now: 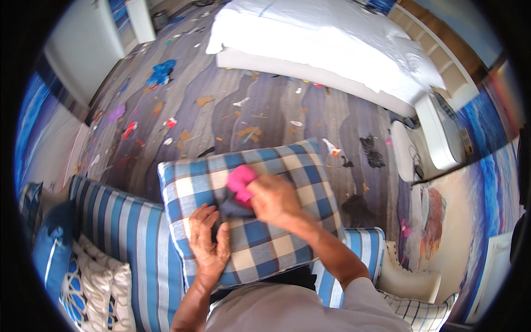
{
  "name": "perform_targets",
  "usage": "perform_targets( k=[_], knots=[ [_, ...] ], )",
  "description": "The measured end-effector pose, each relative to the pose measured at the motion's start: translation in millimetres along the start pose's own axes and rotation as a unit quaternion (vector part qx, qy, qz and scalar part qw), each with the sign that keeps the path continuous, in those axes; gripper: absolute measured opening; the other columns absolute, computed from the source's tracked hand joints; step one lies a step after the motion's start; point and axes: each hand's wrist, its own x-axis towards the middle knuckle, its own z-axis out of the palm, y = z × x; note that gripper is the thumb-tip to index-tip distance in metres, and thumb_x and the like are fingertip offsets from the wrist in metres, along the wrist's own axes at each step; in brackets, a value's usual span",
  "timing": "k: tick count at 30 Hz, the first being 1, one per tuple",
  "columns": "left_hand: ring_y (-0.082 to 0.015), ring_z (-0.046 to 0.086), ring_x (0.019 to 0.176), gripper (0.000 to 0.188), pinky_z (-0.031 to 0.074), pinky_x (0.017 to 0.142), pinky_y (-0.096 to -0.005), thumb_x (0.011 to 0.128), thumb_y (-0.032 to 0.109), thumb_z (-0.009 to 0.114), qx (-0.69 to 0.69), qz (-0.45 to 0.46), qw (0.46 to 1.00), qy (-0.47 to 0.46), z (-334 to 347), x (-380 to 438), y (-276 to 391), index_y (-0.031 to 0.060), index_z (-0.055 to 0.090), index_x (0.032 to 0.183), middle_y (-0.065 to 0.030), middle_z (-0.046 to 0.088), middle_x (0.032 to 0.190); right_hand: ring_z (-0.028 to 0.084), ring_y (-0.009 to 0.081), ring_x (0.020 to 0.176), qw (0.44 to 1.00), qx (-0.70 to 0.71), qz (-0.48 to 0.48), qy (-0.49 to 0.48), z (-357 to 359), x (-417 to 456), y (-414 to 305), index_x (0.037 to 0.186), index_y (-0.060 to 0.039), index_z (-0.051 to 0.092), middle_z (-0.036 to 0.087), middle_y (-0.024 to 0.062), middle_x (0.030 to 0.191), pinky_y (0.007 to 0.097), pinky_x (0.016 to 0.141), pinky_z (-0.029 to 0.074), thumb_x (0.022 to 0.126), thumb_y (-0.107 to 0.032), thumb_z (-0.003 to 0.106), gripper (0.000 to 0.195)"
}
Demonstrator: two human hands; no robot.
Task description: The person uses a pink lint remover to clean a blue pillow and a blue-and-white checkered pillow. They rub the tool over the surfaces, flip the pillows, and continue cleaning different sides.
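Observation:
A plaid cushion (261, 240) in blue, cream and brown lies across my lap. My right hand (276, 201) grips a bright pink and dark cloth (241, 180) against the cushion's upper face. The cloth's dark part (235, 207) spreads below the pink, and it looks slightly blurred. On the cushion's left side rests my left hand (208, 238), palm down and holding nothing, its thumb apart from the fingers. The fingertips are close to the dark part of the cloth; whether they touch it I cannot tell.
I sit on a blue-striped sofa (137, 232) with several cushions (97, 282) at its left end. Ahead, scraps litter the wavy-patterned carpet (265, 99), among them a blue plastic bag (161, 72) and a black bag (372, 151). A white-covered bed (315, 37) stands beyond.

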Motion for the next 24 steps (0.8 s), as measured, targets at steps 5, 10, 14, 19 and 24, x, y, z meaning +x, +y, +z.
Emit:
perform_targets(
  k=[5,10,14,19,24],
  knots=[
    [-0.0419,0.061,0.112,0.02,0.05,0.096,-0.0474,0.089,0.007,0.072,0.02,0.02,0.999,0.014,3,-1,0,-0.0027,0.064,0.105,-0.0192,0.063,0.111,0.062,0.031,0.078,0.995,-0.092,0.028,0.01,1,18,25,0.088,-0.0079,0.067,0.066,0.0118,0.084,0.047,0.073,0.048,0.078,-0.008,0.072,0.011],
    [-0.0375,0.061,0.1,0.014,0.05,0.089,-0.0434,0.086,0.001,0.071,0.038,0.001,0.999,-0.005,7,-2,-1,-0.0011,0.064,0.098,-0.0181,0.063,0.102,0.065,0.0321,0.087,0.993,0.1,-0.04,-0.045,41,37,-31,0.099,-0.0058,0.07,0.067,0.0132,0.09,0.0441,0.075,0.055,0.086,-0.007,0.066,0.014],
    [-0.0369,0.062,0.099,0.013,0.05,0.089,-0.0423,0.083,-0.002,0.071,0.058,-0.003,0.998,0.01,8,-6,-7,-0.0005,0.065,0.095,-0.0171,0.063,0.1,0.068,0.033,0.08,0.995,0.06,-0.021,-0.08,37,32,-22,0.103,-0.0074,0.069,0.066,0.0148,0.091,0.0445,0.066,0.056,0.091,-0.008,0.06,0.016],
    [-0.0362,0.063,0.105,0.015,0.051,0.092,-0.0434,0.084,-0.004,0.071,0.031,0.006,0.999,-0.002,8,0,-4,-0.0004,0.066,0.097,-0.0167,0.065,0.103,0.067,0.0372,0.076,0.993,-0.054,0.101,0.008,-20,8,64,0.105,-0.0146,0.069,0.067,0.016,0.09,0.0438,0.065,0.054,0.088,-0.001,0.064,0.023],
    [-0.035,0.064,0.102,0.016,0.051,0.091,-0.0431,0.081,-0.005,0.071,0.027,0.016,1.0,-0.001,14,5,-4,0.0007,0.066,0.095,-0.0137,0.066,0.1,0.066,0.0437,0.088,0.941,-0.169,0.291,0.033,-65,-47,148,0.103,-0.0112,0.068,0.069,0.0206,0.095,0.0489,0.074,0.052,0.086,-0.008,0.065,0.017]
  ],
)
